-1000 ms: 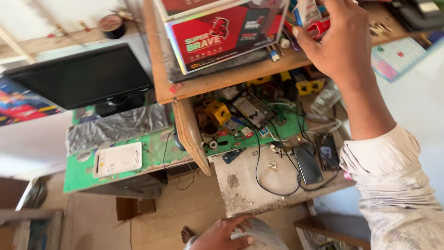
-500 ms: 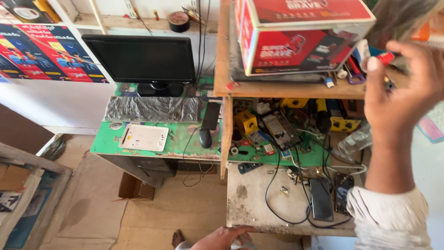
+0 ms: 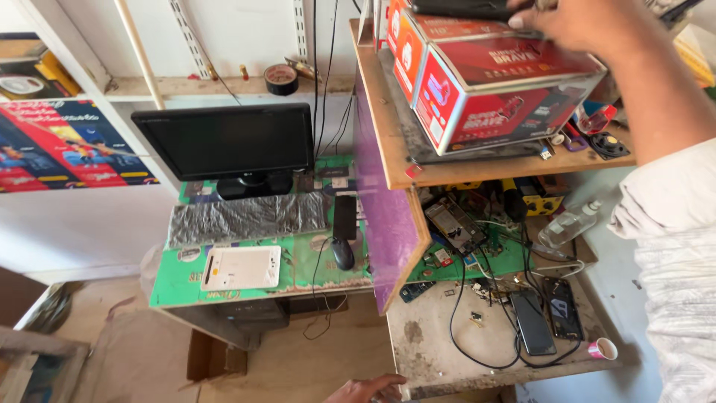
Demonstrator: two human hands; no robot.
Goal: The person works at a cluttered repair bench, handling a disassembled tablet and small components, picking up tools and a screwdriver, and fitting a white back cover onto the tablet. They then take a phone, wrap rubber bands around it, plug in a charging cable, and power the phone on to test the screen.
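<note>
reaching up, my right hand (image 3: 578,22) has fingers closed on a dark flat device (image 3: 466,9) atop the red box (image 3: 496,86); it could slide off beyond my fingertips. my left hand (image 3: 365,389) rests below, fingers loosely together on the bench edge (image 3: 418,388).

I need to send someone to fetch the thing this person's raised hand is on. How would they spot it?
Find the wooden shelf above the cluttered workbench, right of the monitor. On it stand red boxes. The right hand rests on a flat black slab lying atop them, the only dark thing up there.
</note>
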